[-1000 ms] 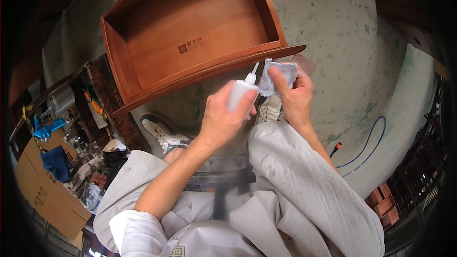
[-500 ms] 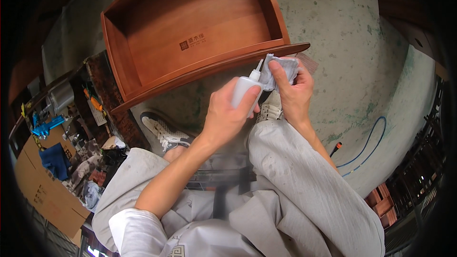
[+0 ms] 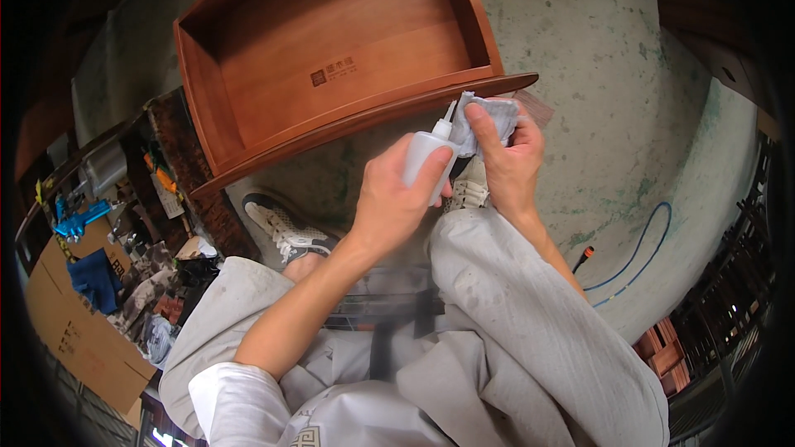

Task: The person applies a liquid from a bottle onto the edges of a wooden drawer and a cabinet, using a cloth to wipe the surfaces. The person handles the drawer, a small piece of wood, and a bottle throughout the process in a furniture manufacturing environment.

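A small white squeeze bottle (image 3: 424, 156) with a thin nozzle is gripped in my left hand (image 3: 389, 190), its tip tilted up. My right hand (image 3: 515, 153) pinches a folded whitish cloth (image 3: 495, 116) between thumb and fingers, right beside the bottle's nozzle. Whether the nozzle touches the cloth I cannot tell. Just beyond both hands lies a reddish-brown wooden drawer (image 3: 323, 108), its open side facing up. The drawer's long curved front panel (image 3: 364, 126) is the edge nearest me, and the cloth is close to its right end.
On the left are a blue tool (image 3: 83, 219), an orange-handled tool (image 3: 162, 172) and a cardboard box (image 3: 83, 327) beside piled rags. A dark, worn wooden beam (image 3: 199, 174) stands by the drawer's left corner. A blue hose (image 3: 642, 257) lies on the concrete floor (image 3: 588, 116) at right.
Almost nothing differs. Both hands keep their holds on the bottle and cloth, and the view has shifted very slightly.
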`<control>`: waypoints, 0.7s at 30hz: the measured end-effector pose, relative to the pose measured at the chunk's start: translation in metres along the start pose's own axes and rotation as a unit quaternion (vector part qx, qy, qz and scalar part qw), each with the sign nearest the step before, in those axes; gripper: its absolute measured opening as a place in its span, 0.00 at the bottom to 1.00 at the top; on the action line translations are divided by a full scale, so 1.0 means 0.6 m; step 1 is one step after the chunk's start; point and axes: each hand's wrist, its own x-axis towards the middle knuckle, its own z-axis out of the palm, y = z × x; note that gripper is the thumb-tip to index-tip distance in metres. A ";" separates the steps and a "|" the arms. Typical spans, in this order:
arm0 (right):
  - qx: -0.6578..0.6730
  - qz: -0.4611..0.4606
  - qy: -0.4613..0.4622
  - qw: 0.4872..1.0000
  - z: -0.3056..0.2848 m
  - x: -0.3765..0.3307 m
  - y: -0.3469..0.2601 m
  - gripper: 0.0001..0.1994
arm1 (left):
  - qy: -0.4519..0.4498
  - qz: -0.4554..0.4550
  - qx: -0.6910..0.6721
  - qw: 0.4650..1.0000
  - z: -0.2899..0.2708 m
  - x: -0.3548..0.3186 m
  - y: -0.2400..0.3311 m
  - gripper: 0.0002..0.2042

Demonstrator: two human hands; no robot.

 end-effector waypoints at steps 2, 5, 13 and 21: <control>-0.002 -0.004 0.002 1.000 -0.001 0.000 0.001 0.10 | 0.000 -0.003 -0.003 1.000 0.001 0.000 -0.001 0.14; 0.013 0.004 0.000 1.000 0.000 -0.001 0.003 0.10 | -0.005 -0.005 -0.008 1.000 0.001 0.001 -0.001 0.14; 0.016 0.001 0.003 1.000 0.000 -0.001 0.004 0.10 | -0.004 -0.004 -0.018 1.000 0.004 0.003 -0.001 0.14; -0.007 -0.003 0.009 1.000 0.001 0.000 0.002 0.11 | -0.002 0.003 0.003 1.000 0.003 0.001 0.000 0.14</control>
